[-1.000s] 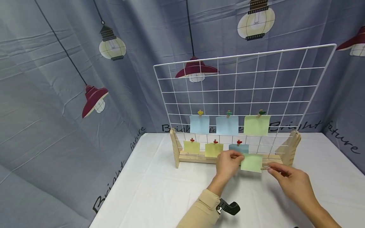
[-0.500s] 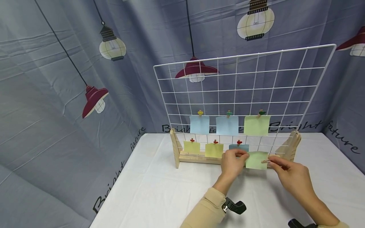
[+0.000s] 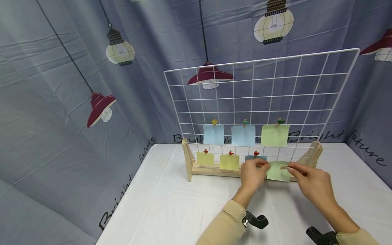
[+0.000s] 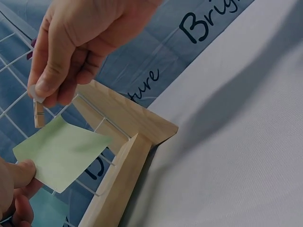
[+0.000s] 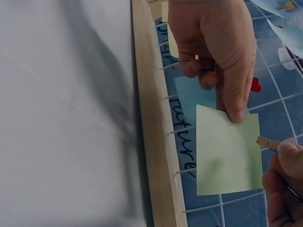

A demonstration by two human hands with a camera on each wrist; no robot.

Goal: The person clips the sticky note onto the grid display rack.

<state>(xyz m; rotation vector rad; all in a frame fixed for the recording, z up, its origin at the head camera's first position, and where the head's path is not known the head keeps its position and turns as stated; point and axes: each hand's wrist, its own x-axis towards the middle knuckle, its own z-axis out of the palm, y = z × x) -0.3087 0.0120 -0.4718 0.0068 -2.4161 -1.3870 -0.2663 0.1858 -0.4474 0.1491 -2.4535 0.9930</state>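
A pale green paper note (image 3: 278, 171) is pinched at its left edge by my left hand (image 3: 252, 174), in front of the wire grid's lower right part. My right hand (image 3: 315, 182) holds a small wooden clothespin (image 5: 266, 143) between thumb and fingers. In the left wrist view the clothespin (image 4: 39, 115) points down just above the top edge of the green note (image 4: 61, 153). Whether it touches the paper cannot be told. A blue note (image 5: 189, 97) with a red heart clip (image 5: 256, 85) hangs beside my left hand, partly hidden by it.
The white wire grid (image 3: 260, 98) stands in a wooden base (image 3: 211, 171) on a white-covered table (image 3: 171, 204). Two blue notes and a green note (image 3: 275, 135) hang in an upper row from heart clips. Two yellow notes (image 3: 229, 162) hang lower left. A patterned curtain (image 3: 147, 68) is behind.
My left hand has moved the green note right and slightly up, closer to the grid. My right hand has brought the clothespin up from the note's lower right to its upper part.
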